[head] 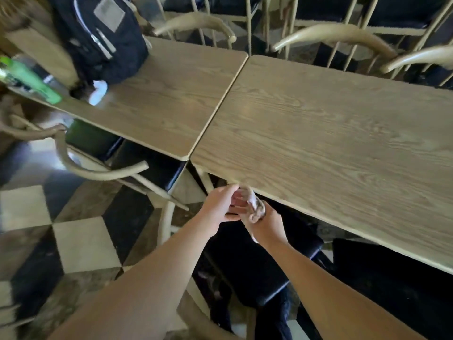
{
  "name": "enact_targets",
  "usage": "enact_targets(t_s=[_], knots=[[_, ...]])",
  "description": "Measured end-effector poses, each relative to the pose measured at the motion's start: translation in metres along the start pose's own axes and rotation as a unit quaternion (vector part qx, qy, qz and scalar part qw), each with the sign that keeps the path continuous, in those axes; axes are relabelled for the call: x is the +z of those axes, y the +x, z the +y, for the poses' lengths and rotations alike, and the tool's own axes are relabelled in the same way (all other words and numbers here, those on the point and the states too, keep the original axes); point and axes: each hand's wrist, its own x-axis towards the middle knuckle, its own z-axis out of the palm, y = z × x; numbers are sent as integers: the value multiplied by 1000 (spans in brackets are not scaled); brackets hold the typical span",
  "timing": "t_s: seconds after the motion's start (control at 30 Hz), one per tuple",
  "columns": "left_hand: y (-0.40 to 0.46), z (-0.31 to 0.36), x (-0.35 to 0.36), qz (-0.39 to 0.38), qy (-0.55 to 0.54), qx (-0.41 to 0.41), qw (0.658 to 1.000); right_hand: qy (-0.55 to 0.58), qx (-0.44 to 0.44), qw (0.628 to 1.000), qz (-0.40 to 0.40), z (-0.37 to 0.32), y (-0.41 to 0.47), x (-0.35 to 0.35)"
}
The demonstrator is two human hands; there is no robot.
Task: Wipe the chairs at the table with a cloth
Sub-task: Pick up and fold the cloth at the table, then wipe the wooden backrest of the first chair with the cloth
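Both the left hand (219,207) and right hand (266,220) are gripping the cloth (255,207) by the table (318,133) edge. Probably bunching it tight before hitting the black chair seat (257,266) works best.

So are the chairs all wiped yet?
Can't see any chair that looks finished. Both hands, left hand and right hand, bunch the cloth at the table edge, above a black seat. The other chairs look untouched.

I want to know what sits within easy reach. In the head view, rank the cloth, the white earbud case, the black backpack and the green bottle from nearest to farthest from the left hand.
From the left hand:
1. Cloth, touching, held between both hands.
2. White earbud case, on the left table.
3. Black backpack, behind the case.
4. Green bottle, at the far left edge; too close to the backpack to call.
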Motion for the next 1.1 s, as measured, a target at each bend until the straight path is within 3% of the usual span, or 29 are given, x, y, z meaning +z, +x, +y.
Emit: enact_targets(t_s=[0.1, 0.13, 0.17, 0.23, 0.27, 0.33, 0.47, 0.67, 0.73, 0.8, 0.93, 1.03, 1.1], knots=[[-2, -26, -72, 144, 64, 41, 987, 66, 95, 992, -56, -8, 2, 51], [-5, -29, -81, 193, 116, 61, 972, 77, 115, 988, -73, -7, 4, 52], [-9, -54, -128, 251, 151, 57, 954, 79, 122, 983, -113, -8, 6, 97], [-16, -72, -152, 278, 206, 80, 935, 68, 123, 982, -128, -12, 14, 116], [-24, -104, -179, 285, 223, 55, 930, 64, 137, 976, -156, -5, 7, 159], [-30, -132, -182, 256, 225, 51, 939, 69, 143, 974, -164, -5, 2, 182], [-42, -176, -191, 214, 82, -11, 973, 117, 144, 971, -149, -25, 2, 249], [-58, -201, -178, 170, -37, -3, 985, 99, 106, 979, -145, -58, 18, 284], [-58, -205, -177, 196, -31, 26, 980, 71, 90, 981, -158, -59, 14, 284], [-69, -219, -181, 210, -49, 5, 976, 36, 75, 978, -189, -45, -8, 287], [-75, -236, -173, 174, -144, 1, 974, -12, 53, 967, -250, -9, -57, 276], [-91, -250, -152, 183, -199, -13, 963, -25, 27, 960, -276, 24, -106, 246], [-109, -264, -127, 217, -226, -36, 949, -99, 1, 940, -325, 51, -133, 206]])
